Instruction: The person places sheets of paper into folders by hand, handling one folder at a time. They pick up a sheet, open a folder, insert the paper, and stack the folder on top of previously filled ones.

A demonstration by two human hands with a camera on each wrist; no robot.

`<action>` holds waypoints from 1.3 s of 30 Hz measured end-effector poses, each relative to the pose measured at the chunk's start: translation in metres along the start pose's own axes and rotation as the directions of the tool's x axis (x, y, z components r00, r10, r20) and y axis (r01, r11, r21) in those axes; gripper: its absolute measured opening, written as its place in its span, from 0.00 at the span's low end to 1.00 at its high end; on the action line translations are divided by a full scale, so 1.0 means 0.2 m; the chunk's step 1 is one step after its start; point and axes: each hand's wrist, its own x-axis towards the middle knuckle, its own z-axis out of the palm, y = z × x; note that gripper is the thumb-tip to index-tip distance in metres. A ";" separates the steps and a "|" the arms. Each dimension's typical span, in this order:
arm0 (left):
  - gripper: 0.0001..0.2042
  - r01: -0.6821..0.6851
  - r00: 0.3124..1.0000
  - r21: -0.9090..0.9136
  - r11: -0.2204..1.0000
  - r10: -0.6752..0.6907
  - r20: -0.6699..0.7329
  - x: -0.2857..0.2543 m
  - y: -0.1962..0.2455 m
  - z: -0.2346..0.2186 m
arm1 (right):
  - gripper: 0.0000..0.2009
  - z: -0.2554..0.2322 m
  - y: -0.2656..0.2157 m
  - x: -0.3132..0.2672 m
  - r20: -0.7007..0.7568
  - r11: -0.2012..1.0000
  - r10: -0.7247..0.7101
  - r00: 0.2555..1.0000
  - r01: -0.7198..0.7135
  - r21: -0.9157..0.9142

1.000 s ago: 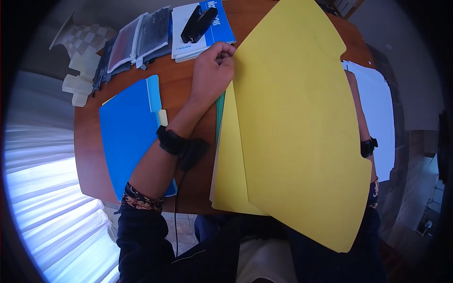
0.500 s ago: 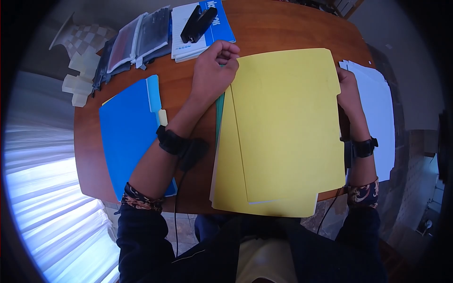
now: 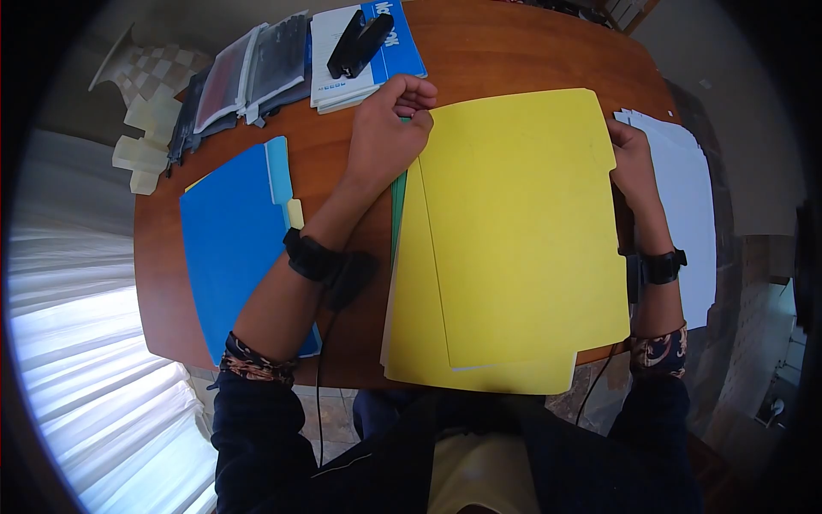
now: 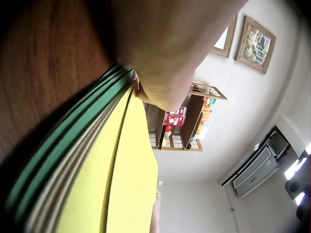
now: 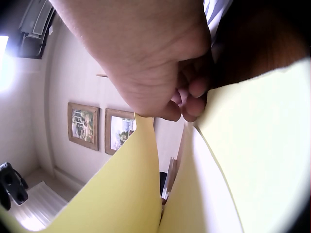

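Observation:
A yellow file folder (image 3: 522, 231) lies on top of another yellow folder (image 3: 514, 379), slightly askew, a thin white edge showing between them. Green folders (image 4: 63, 138) are lower in the stack. At the upper left corner my left hand (image 3: 390, 128) holds the top folder, its fingers curled and thumb against the edge. Along the right side my right hand (image 3: 632, 158) pinches the folder's edge near the cut-out tab. Close up in the right wrist view, the yellow cover (image 5: 126, 170) stands raised from the sheet beneath, fingertips at its corner.
A blue folder (image 3: 231, 236) with tabs lies left on the wooden table (image 3: 531, 43). Behind stand notebooks (image 3: 407, 51) with a black stapler (image 3: 364, 43) on top, and zipped pouches (image 3: 278, 60). White paper (image 3: 685, 197) is stacked at the right.
The yellow cover, earlier lifted high and hiding the right hand, has come down flat onto the stack. The right hand is now visible at its right edge; the left hand has barely moved.

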 end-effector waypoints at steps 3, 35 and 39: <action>0.12 -0.004 1.000 0.038 0.999 0.003 0.016 0.00 0.00 0.00 | 0.13 -0.02 -0.02 0.00 -0.010 0.996 0.080 0.997 -0.080 0.029; 0.16 0.011 0.997 0.043 0.999 -0.015 0.079 -0.03 0.07 0.04 | 0.15 -0.01 -0.12 -0.01 -0.008 0.960 0.194 0.981 -0.191 -0.205; 0.19 -0.052 0.988 0.267 0.962 0.010 0.157 -0.03 0.11 0.04 | 0.16 -0.01 -0.13 -0.02 -0.009 0.957 0.188 0.982 -0.185 -0.224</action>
